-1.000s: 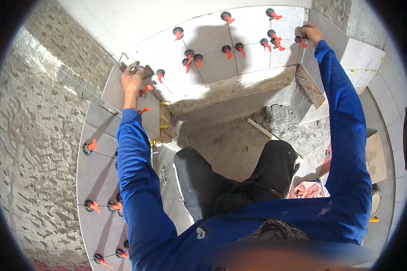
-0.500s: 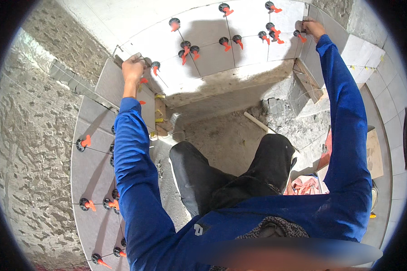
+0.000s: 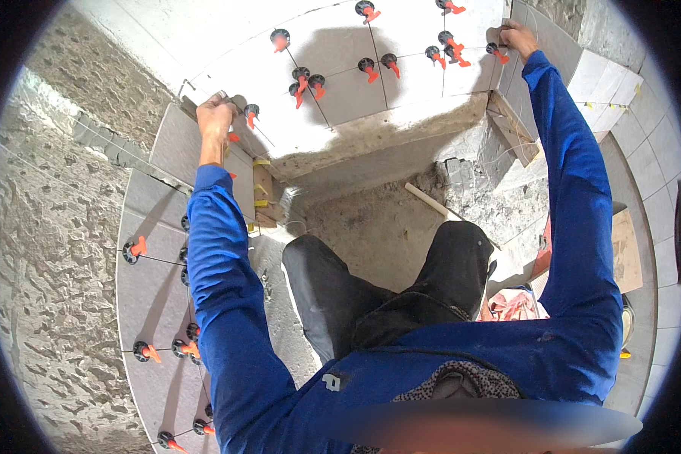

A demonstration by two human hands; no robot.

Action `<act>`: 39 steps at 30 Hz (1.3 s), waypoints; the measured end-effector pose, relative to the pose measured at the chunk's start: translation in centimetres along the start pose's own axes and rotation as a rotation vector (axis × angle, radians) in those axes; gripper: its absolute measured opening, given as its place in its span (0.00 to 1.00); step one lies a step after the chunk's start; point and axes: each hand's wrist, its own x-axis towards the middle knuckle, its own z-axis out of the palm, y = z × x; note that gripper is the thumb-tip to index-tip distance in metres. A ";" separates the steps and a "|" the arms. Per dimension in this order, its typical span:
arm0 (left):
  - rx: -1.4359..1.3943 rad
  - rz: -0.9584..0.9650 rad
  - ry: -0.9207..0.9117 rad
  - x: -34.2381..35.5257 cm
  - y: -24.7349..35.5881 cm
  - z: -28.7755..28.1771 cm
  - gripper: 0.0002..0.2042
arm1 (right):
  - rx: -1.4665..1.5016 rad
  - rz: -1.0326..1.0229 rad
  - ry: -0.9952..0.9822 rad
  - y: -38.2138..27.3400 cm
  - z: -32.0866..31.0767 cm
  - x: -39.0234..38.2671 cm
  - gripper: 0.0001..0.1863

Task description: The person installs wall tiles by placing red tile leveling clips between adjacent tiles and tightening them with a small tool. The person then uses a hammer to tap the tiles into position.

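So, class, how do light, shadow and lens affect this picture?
Head view: the far tiles glare white; a dark shadow crosses them between left hand and right hand; black fills the fisheye corners; a blurred band lies near the lower edge.

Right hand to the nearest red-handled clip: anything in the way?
Nothing visible. The red-handled clip sits just left of and slightly below the right hand in the picture; no other object shows between them.

The wide, head-worn fisheye camera looks steeply down past the near collar (image 3: pixel 483 377) and lap (image 3: pixel 390 303). Between left sleeve (image 3: pixel 223 265) and right sleeve (image 3: pixel 576 189), it takes in the far tiles (image 3: pixel 344 98), within reach, toward its upper edge.
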 end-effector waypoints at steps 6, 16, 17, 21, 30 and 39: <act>-0.114 0.004 -0.022 -0.7 0.1 -0.3 0.28 | 0.129 0.025 -0.041 0.4 0.0 -0.3 0.25; -0.093 -0.026 -0.143 -0.9 1.0 -1.4 0.25 | 0.356 0.058 -0.050 -0.2 0.5 -1.0 0.04; -0.078 -0.046 -0.133 -0.9 0.9 -1.4 0.25 | 0.264 0.018 0.008 -0.2 0.6 -0.9 0.04; -0.067 -0.029 -0.147 -0.3 0.5 -1.3 0.27 | 0.007 0.042 0.022 0.2 0.3 -0.6 0.08; -0.030 -0.017 -0.150 0.3 0.4 -1.2 0.29 | 0.011 0.025 -0.030 0.3 0.1 -0.6 0.06; 0.012 -0.047 -0.004 -2.4 2.0 -1.8 0.25 | 0.736 -0.159 -0.325 0.8 -0.9 -3.4 0.37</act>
